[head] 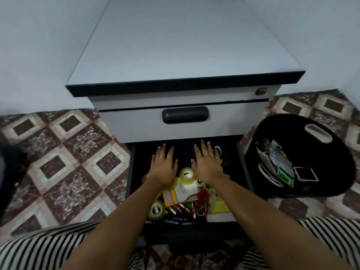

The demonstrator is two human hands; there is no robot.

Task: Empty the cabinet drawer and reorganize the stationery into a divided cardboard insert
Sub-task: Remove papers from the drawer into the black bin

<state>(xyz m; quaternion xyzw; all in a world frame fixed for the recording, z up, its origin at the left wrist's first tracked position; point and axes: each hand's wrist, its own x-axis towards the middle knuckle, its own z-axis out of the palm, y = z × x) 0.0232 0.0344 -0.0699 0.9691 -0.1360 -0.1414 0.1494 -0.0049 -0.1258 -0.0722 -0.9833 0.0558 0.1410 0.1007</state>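
Note:
The grey cabinet (183, 61) has its lower dark drawer (243, 172) pulled out toward me. Inside lies a jumble of stationery: clear tape rolls (188, 175), another tape roll (156, 209), a red cord (202, 197), yellow sticky notes (220, 207), pens and batteries near the front. My left hand (163, 166) and my right hand (207, 164) reach into the back of the drawer, palms down, fingers straight and spread, side by side. Neither hand holds anything. I see no cardboard insert.
A black fabric basket (315, 158) with white handles stands on the floor right of the drawer and holds papers and small items. The upper drawer with a dark handle (185, 114) is closed. Patterned tile floor (64, 162) lies on both sides. My striped-clothed knees flank the drawer.

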